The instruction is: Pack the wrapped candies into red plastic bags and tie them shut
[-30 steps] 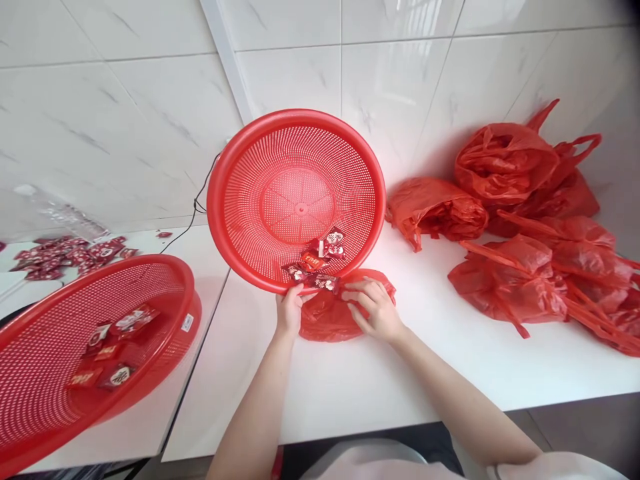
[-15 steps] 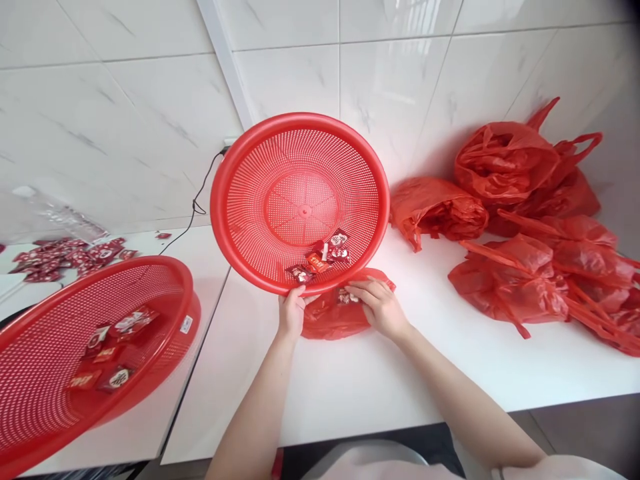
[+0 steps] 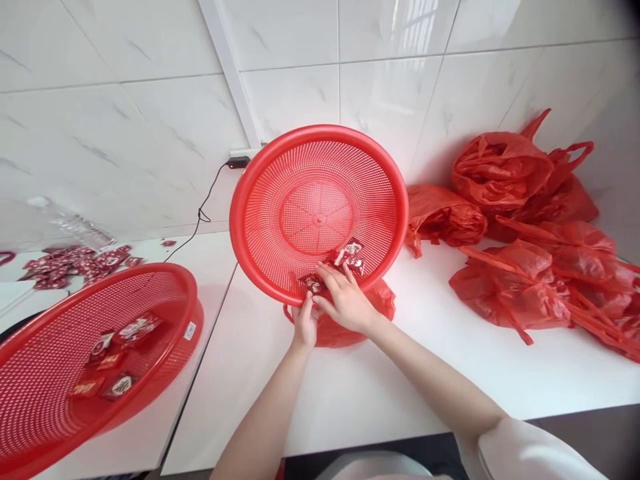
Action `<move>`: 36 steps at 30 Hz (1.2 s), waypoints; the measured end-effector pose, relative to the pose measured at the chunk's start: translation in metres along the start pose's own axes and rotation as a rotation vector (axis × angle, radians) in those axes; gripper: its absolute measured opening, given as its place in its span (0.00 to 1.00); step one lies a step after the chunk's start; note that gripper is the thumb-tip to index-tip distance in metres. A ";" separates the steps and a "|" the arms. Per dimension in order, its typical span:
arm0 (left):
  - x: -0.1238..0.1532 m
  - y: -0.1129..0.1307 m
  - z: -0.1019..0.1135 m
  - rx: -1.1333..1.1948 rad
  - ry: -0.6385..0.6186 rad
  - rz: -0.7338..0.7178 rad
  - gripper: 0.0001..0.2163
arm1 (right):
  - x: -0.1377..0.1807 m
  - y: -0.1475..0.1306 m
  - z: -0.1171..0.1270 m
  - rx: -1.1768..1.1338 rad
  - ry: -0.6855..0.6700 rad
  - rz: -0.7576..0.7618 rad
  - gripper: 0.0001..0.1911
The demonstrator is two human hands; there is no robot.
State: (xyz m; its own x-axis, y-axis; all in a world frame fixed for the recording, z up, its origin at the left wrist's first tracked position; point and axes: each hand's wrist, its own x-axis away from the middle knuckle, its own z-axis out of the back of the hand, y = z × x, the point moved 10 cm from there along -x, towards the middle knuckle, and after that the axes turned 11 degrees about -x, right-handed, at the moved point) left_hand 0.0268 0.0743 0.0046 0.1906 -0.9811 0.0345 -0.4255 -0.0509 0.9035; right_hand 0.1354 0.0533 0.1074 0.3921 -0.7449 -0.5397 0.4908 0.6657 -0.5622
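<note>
A round red mesh basket (image 3: 280,193) stands tilted on its edge against the tiled wall, with a few small red wrapped packets (image 3: 350,253) at its low rim. My left hand (image 3: 304,323) grips that lower rim, fingers closed. My right hand (image 3: 343,297) reaches over the rim into the basket, its spread fingers touching the packets. A red plastic bag (image 3: 383,300) lies on the white table just under the basket, beneath both hands.
A second red mesh basket (image 3: 30,413) with several packets (image 3: 113,357) sits at the left. More packets (image 3: 75,261) lie at far left. Several filled red bags (image 3: 525,220) crowd the right. A black cable (image 3: 205,207) runs to a wall plug. White table edge (image 3: 350,437) in front.
My right hand left the red bag and moved up into the basket onto the packets. The view shifted a little; the basket now appears further right.
</note>
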 end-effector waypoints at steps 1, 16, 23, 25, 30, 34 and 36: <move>0.000 0.000 0.003 0.005 0.014 -0.014 0.19 | -0.004 -0.002 -0.005 0.017 -0.022 0.014 0.27; -0.011 0.013 0.006 -0.078 -0.011 0.029 0.22 | 0.007 0.053 0.037 -0.557 -0.053 -0.219 0.16; -0.016 0.012 0.015 -0.079 0.018 -0.014 0.21 | 0.041 0.080 0.012 -0.776 -0.093 -0.492 0.16; -0.018 0.016 0.019 -0.082 0.042 -0.045 0.21 | 0.044 0.081 0.005 -0.729 -0.082 -0.472 0.15; -0.020 0.029 0.024 -0.070 0.080 -0.098 0.20 | 0.039 0.070 -0.005 -0.634 -0.089 -0.361 0.19; -0.019 0.035 0.027 -0.059 0.112 -0.112 0.18 | 0.039 0.068 0.016 -0.370 0.082 -0.276 0.15; -0.019 0.034 0.026 -0.068 0.115 -0.100 0.17 | 0.042 0.059 0.032 -0.212 0.207 -0.186 0.13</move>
State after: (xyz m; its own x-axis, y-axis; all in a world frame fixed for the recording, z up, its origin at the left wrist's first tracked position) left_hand -0.0147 0.0858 0.0237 0.3304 -0.9438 -0.0120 -0.3395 -0.1307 0.9315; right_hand 0.2061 0.0605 0.0720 0.1346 -0.8443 -0.5187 0.3579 0.5296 -0.7691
